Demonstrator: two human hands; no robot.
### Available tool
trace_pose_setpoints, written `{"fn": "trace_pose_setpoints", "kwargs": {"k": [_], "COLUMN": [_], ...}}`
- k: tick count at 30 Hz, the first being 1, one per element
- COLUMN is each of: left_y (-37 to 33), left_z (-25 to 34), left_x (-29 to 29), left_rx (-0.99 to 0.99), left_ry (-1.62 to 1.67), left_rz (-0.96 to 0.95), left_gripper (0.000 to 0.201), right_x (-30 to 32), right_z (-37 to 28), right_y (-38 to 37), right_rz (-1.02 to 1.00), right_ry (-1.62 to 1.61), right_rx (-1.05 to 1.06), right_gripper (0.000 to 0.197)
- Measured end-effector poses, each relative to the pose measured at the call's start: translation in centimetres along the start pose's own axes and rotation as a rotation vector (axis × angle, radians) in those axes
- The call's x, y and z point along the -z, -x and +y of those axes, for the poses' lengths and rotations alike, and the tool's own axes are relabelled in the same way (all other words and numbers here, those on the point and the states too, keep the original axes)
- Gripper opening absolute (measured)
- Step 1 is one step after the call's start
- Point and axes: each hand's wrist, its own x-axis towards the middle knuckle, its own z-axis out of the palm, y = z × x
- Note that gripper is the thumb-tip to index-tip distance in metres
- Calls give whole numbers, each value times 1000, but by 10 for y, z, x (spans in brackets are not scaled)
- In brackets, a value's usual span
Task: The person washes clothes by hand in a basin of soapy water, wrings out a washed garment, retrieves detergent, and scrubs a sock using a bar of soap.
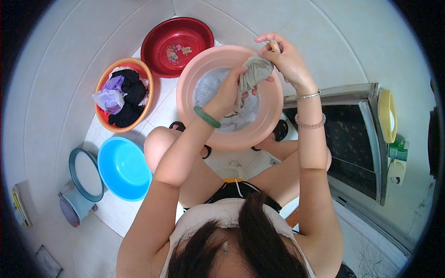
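A large pink basin (185,92) of sudsy water (208,85) stands on the floor between my knees. Over its right side, my left hand (229,90) is closed around a wet grey-green cloth (257,70), part of which hangs toward the water. My right hand (289,60), just above and to the right of the cloth, grips a small tan, bar-like piece (274,46) between thumb and fingers. Its exact kind is hard to make out. The thumb of that hand is close against the cloth's upper edge.
An orange-rimmed basin (99,88) of dark, purple and white clothes (132,90) stands to the left. Behind it is a red basin (157,41); nearer me, a blue basin (123,169). A dark-framed glass panel (352,139) leans out at the right.
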Motion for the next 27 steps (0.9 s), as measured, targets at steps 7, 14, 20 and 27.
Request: {"fn": "trace_pose_setpoints", "kwargs": {"k": [7,14,20,27], "left_y": [-1,-4,-2,-3], "left_z": [0,-2,14,17], "left_x": [2,1,3,0], "left_rx": [-3,40,-70,-86], "left_ry": [-141,-77,219,267], "left_rz": [132,167,158,39], "left_gripper": [35,30,39,40], "right_x": [-13,-17,-15,3], "right_z": [0,16,14,16], "right_y": [26,35,61,67], "right_rz": [218,292,190,157], "right_ry": [-234,223,-50,-23], "right_rx": [130,470,336,6], "right_gripper": [24,21,19,22]}}
